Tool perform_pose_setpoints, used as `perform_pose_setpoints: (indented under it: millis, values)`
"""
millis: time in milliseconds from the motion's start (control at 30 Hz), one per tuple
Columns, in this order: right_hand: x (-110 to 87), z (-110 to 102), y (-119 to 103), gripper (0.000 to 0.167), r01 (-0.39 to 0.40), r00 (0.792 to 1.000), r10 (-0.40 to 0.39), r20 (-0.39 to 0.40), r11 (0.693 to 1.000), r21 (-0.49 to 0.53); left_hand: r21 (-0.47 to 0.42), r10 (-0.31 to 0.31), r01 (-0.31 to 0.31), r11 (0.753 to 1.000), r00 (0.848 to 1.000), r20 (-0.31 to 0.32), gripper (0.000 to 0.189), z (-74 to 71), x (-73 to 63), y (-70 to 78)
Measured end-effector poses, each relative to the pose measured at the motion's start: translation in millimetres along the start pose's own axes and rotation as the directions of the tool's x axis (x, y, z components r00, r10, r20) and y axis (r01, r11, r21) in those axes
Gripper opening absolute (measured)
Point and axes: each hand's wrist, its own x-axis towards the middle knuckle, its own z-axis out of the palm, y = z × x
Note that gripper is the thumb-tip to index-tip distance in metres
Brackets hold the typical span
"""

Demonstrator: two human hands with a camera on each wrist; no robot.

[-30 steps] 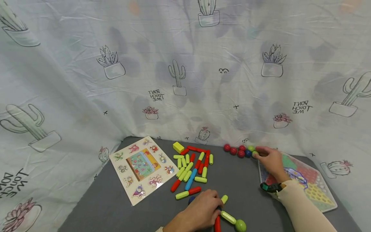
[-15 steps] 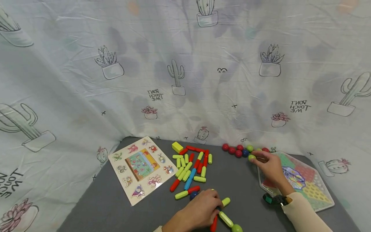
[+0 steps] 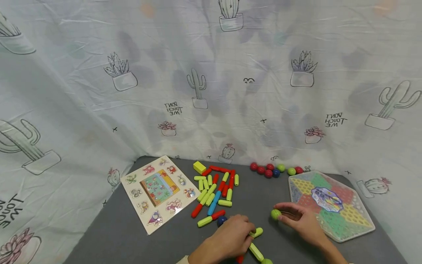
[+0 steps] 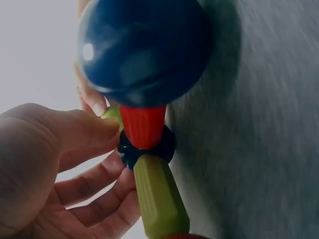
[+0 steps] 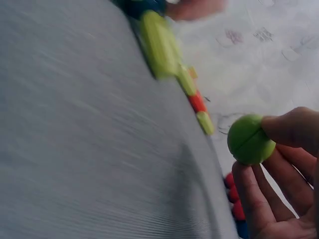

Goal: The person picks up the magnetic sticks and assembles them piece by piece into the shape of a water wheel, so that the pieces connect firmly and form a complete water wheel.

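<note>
My right hand (image 3: 304, 223) pinches a green ball (image 3: 275, 215) between thumb and fingers, raised off the table in the right wrist view. My left hand (image 3: 230, 236) grips a ball-and-stick piece by its dark blue hub (image 4: 169, 143), thumb on one side and fingers on the other. From that hub run a red stick (image 4: 143, 124) leading to a blue ball (image 4: 144, 50), and a yellow-green stick (image 4: 160, 199). Another yellow-green stick (image 3: 255, 252) ends at a green ball (image 3: 266, 261) by the lower frame edge. My left hand hides part of the piece in the head view.
Several red, blue and green balls (image 3: 268, 173) line the table's back. Yellow-green, red and blue sticks (image 3: 214, 203) lie left of centre beside a yellow block (image 3: 199, 167). A picture puzzle board (image 3: 132, 170) lies left; a hexagonal game board (image 3: 329, 220) lies right.
My right hand has taken a green ball from the group at the back and carried it toward my left hand. My left hand keeps its grip in nearly the same place.
</note>
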Motion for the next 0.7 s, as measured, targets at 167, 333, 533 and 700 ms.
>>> perform_pose_setpoints:
  millis: [167,333,533,700]
  values:
    - [-19.3,10.4,-0.4,0.033,-0.057,0.996,0.051,0.068,0.995,0.083,0.013,-0.044,0.044,0.999,0.999,0.019,0.011,6.0,10.4,8.4]
    - [-25.0,17.0,-0.8,0.033,-0.056,0.996,0.046,0.08,0.989,0.137,0.076,-0.17,0.17,0.983,0.985,0.004,0.023,13.8,20.5,13.0]
    - [-25.6,20.8,1.3,0.032,-0.016,0.997,0.005,0.081,0.989,0.146,0.153,-0.235,0.231,0.961,0.972,0.008,0.036,19.8,24.5,17.6]
    - [-25.0,22.6,0.7,0.032,-0.014,0.997,0.0,0.08,0.987,0.163,0.128,-0.245,0.241,0.962,0.97,0.014,0.035,20.2,24.1,18.4]
